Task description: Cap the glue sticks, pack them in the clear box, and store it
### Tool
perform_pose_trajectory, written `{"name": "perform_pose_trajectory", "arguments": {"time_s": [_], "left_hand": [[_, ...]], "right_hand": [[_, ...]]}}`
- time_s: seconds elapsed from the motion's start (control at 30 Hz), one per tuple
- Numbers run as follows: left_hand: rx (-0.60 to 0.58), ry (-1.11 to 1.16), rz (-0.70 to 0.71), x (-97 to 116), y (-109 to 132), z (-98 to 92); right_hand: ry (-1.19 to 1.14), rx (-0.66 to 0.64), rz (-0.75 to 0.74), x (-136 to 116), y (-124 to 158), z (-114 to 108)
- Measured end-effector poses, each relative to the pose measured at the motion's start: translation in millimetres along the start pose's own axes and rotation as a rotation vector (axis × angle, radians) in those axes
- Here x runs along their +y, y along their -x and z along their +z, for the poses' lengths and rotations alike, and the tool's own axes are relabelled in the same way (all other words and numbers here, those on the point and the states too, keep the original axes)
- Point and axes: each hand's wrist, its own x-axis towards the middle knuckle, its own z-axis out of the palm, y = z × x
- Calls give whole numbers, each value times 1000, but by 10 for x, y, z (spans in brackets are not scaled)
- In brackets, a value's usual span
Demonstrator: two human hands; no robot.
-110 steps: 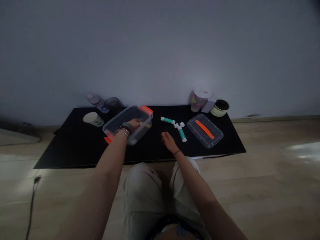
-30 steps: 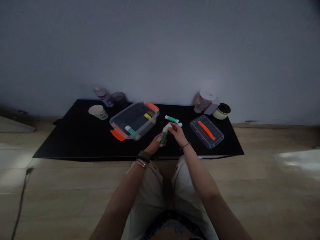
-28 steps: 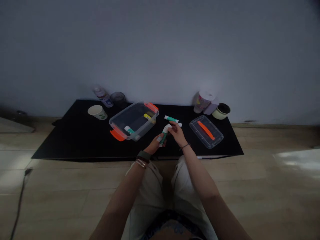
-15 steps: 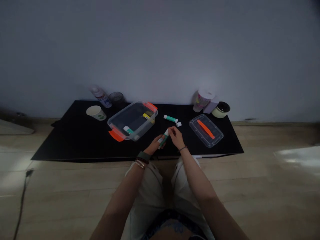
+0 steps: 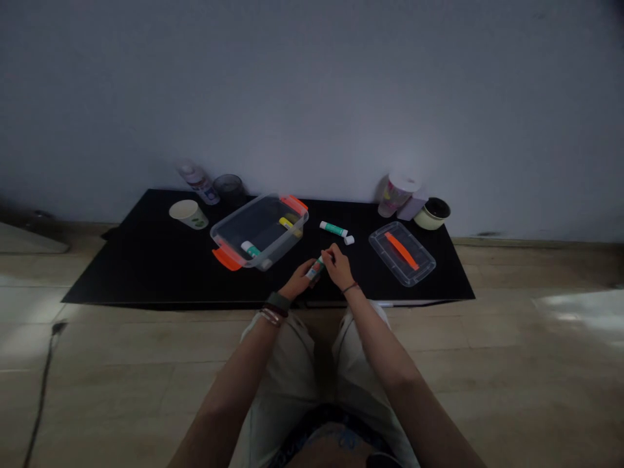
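My left hand is wrapped round a green and white glue stick, tilted up to the right above the table's near part. At its upper end, the fingers of my right hand pinch the white cap, which they mostly cover. Just beyond my hands lies a second green glue stick, with a loose white cap by its right end. On the left, a clear box with orange clips holds another green glue stick and a yellow stick.
The box's clear lid with an orange handle lies at the right. Behind it stand a patterned cup, a light purple box and a cream pot. A paper cup, a spray bottle and a dark cup are at the left.
The glue stick has turned in my left hand, showing another side of its label. My right fingers have shifted slightly left and closed further over its capped end.
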Motion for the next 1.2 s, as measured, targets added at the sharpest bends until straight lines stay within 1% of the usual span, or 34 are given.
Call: {"name": "perform_pose_trajectory", "arguments": {"time_s": [0.17, 0.23, 0.27, 0.33, 0.4, 0.47, 0.53, 0.6, 0.67, 0.73, 0.87, 0.93, 0.97, 1.0, 1.07, 1.13, 1.2], "left_hand": [[116, -55, 62, -12, 40, 43], [135, -82, 67, -3, 50, 48], [122, -88, 56, 6, 49, 46], [57, -52, 1, 30, 37, 36], [-30, 52, -90, 59, 19, 23], [-129, 173, -181, 84, 11, 12], [-211, 250, -231, 99, 18, 3], [-227, 264, -224, 99, 36, -5], [-165, 215, -182, 81, 54, -13], [-76, 112, -126, 48, 65, -19], [90, -120, -30, -18, 68, 0], [129, -145, -32, -27, 65, 24], [117, -122, -52, -22, 62, 33], [78, -76, -83, -11, 58, 37], [-45, 61, -169, 26, 52, 20], [-150, 212, -247, 69, 48, -28], [-179, 306, -272, 101, 49, -82]], "right_hand": [[22, -10, -20, -3, -20, 49], [17, -24, -10, 23, -9, 46], [7, -23, 2, 35, 2, 39], [-27, 5, 36, 52, 29, 18], [-69, 56, 62, 52, 46, -4], [-120, 81, 54, 42, 40, -17], [-188, 35, 28, 36, 15, -19], [-249, -36, 17, 47, -17, -12], [-279, -76, 16, 79, -40, -2], [-263, -76, 14, 121, -50, 6], [-113, -29, 69, 178, -35, 18], [-52, 9, 112, 182, -24, 22], [-52, 25, 128, 179, -21, 22], [-80, 34, 138, 173, -20, 21], [-215, 17, 143, 156, -25, 14], [-408, -61, 159, 133, -36, 7], [-574, -163, 193, 111, -47, 7]]}}
